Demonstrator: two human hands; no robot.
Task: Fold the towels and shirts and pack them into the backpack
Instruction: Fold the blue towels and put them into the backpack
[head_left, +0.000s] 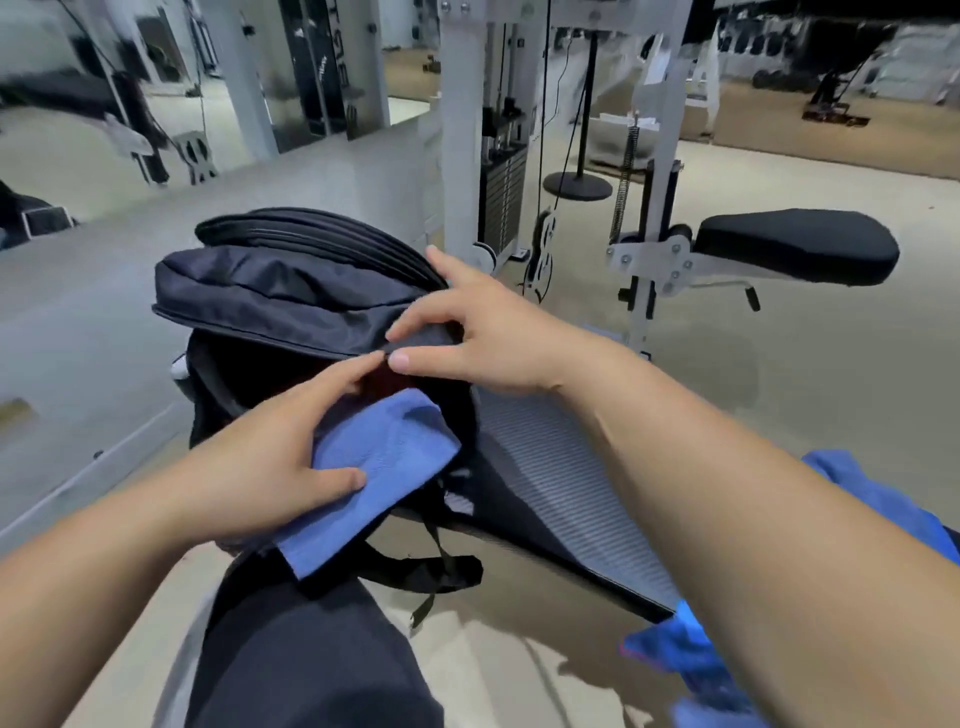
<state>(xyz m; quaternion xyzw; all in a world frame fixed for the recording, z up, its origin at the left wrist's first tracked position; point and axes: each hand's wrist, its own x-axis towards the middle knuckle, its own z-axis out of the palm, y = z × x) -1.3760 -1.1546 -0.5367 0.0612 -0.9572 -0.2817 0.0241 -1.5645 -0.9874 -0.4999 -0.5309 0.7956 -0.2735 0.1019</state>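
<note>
A black backpack (270, 296) stands open in front of me, its mouth facing me. A folded light-blue towel (379, 467) lies half in the opening, its near end sticking out. My left hand (270, 457) grips the towel, thumb on top and fingers reaching into the mouth. My right hand (478, 332) pinches the backpack's upper rim at the right side and holds it up. Something dark red shows inside the opening between my hands.
More bright blue cloth (883, 499) lies at the right, on and beside a grey ribbed mat (561, 478). A white weight machine (498, 156) and a black padded bench seat (795, 244) stand behind. My dark-trousered leg (311, 649) is below the bag.
</note>
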